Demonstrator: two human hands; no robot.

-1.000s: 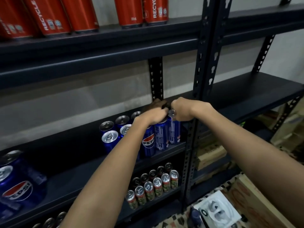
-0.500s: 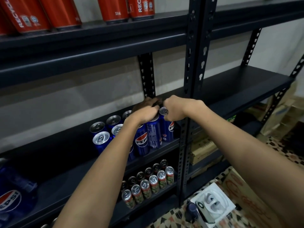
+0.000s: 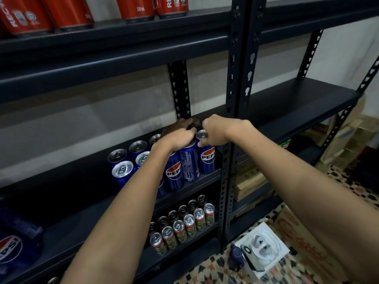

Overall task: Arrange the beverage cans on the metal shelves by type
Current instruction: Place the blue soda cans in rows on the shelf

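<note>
Several blue Pepsi cans stand in rows on the middle black metal shelf (image 3: 196, 182). My left hand (image 3: 178, 138) grips the top of a blue Pepsi can (image 3: 189, 162) in the front row. Beside it, my right hand (image 3: 217, 131) holds the top of the rightmost Pepsi can (image 3: 208, 159), next to the upright post (image 3: 239, 78). Both cans stand upright on the shelf. Something dark sits behind my hands, too hidden to identify. Red cans (image 3: 137, 7) line the top shelf. Small green-labelled cans (image 3: 189, 224) fill the shelf below.
A plastic-wrapped Pepsi pack (image 3: 12, 249) sits at the lower left. The right-hand shelf bay (image 3: 297, 103) holds nothing on its middle board. Cardboard boxes (image 3: 249, 181) stand lower right. A white packet (image 3: 264, 249) and a dark bottle (image 3: 235, 256) lie on the patterned floor.
The view has drifted left and up a little. Both hands stay on the tops of the same two Pepsi cans at the right end of the row.
</note>
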